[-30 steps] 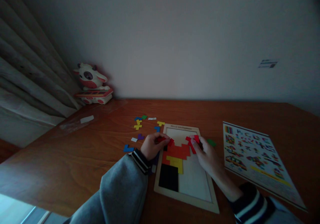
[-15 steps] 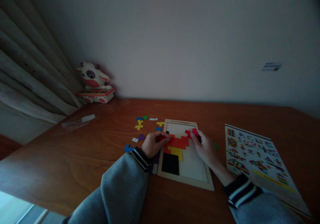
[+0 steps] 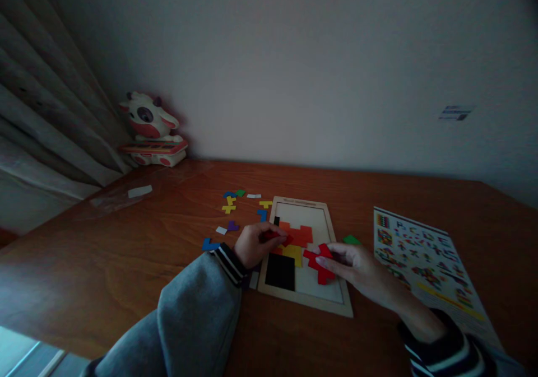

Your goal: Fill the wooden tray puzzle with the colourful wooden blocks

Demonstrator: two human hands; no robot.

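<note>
In front of me lies a wooden puzzle board [image 3: 309,306] with a pale inside. Black [image 3: 281,270], yellow [image 3: 294,254] and orange-red pieces [image 3: 305,234] sit on its left and middle part. My left hand [image 3: 255,243] is over the board's left edge, its fingers closed on a red puzzle piece [image 3: 287,239] mostly hidden by them. My right hand [image 3: 351,262] pinches a red, branching puzzle piece [image 3: 323,265] between thumb and fingers, over the right part of the board. The piece looks tilted; whether it touches the board I cannot tell.
Loose blue [image 3: 208,245], yellow [image 3: 229,209], purple [image 3: 232,226] and white pieces [image 3: 221,231] lie left of the board. A green piece [image 3: 351,240] and a printed pattern sheet [image 3: 424,265] are to the right. A cow toy [image 3: 153,130] stands at the back left.
My right hand has moved down and toward me over the board, turning the red piece so more of it shows. My left hand stays nearly in place. The view has shifted slightly.
</note>
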